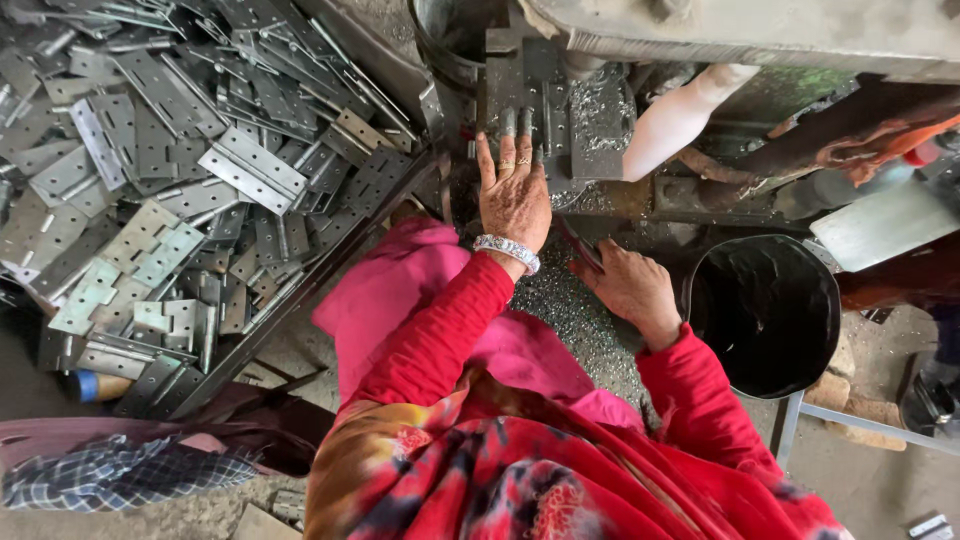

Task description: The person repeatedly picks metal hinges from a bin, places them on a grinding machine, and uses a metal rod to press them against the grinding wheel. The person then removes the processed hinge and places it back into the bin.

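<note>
The left hand (513, 195) lies flat and spread, fingers stretched forward, its tips resting on the dark metal block (545, 110) of a machine; it holds nothing, and a silver bracelet (507, 252) circles the wrist. The right hand (630, 285) sits lower and to the right, curled loosely with the knuckles up, touching a thin dark strip (580, 243) that runs between the two hands; whether the fingers actually close on it cannot be told. Both arms wear red sleeves.

Beneath and between the hands the work surface (585, 330) is grimy and covered with fine metal shavings, which also lie heaped on the machine block just beyond the left fingertips. A pink cloth (400, 290) lies bunched just left of the left forearm.

Well to the left of the left hand a large tray (300, 300) holds a jumbled heap of flat grey hinge plates (170, 190), each punched with holes. Right of the right hand stands a round black bucket (765, 315), and above it a pale handle (680, 115) slants out from the machine beside rusty pipes. The floor at the lower edge is rough, dusty concrete, with a checked cloth (120, 475) lying at the lower left
</note>
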